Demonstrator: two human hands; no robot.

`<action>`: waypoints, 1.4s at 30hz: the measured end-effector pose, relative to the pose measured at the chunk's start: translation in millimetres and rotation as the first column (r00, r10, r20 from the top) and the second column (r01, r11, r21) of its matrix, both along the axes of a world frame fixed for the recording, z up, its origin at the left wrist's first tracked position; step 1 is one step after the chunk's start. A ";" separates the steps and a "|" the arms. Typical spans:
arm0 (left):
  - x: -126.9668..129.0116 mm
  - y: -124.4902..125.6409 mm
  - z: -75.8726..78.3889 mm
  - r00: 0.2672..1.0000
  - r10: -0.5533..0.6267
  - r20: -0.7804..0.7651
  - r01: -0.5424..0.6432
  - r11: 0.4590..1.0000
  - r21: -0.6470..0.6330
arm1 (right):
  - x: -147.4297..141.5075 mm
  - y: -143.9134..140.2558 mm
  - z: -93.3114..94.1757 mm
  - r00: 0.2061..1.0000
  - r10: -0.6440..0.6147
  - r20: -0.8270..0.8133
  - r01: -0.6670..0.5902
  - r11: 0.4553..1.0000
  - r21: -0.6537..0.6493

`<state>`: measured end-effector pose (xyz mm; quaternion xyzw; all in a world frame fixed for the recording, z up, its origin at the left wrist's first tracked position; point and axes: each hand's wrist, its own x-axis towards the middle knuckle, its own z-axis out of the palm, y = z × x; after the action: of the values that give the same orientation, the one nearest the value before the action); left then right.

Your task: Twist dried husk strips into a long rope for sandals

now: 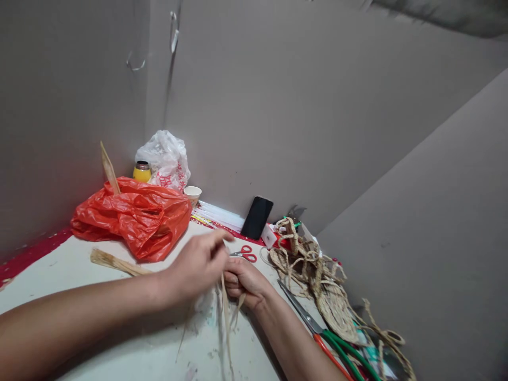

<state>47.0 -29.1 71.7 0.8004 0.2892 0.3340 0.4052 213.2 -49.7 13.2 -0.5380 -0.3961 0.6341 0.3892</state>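
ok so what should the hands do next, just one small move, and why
Perhaps use the left hand to draw the loose fibre strands together: they hang apart below the right hand, which seems closed on them, and the left hand is right beside it, though too blurred to tell whether it holds one.

Dim, diffuse light leaves the wall (257,106) grey, darkest at far left, and the table (43,278) paler; a soft shadow lies below the left arm (79,309) at lower left, glints mark the red bag (133,217), the left hand (196,267) is motion-blurred, and wide-angle distortion stretches the frame's edges.
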 end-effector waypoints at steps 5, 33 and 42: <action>19.9 50.1 -55.8 0.996 -0.087 0.012 0.073 0.739 -0.670 | 5.1 2.5 -5.1 0.992 0.095 -0.082 -0.098 0.995 -0.034; 25.4 50.1 -70.8 0.952 -0.252 -0.174 0.128 0.844 -0.520 | 21.9 -5.5 17.0 0.817 0.128 0.562 -0.213 0.973 0.087; 23.4 47.4 -64.3 0.964 -0.247 -0.096 0.108 0.696 -0.710 | -16.4 -17.5 10.6 0.680 0.123 0.723 -0.271 0.958 0.092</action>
<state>70.4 18.3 7.4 0.6392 0.3511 0.0838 0.6791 196.7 -67.2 23.8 -0.6544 -0.6301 0.3748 0.1851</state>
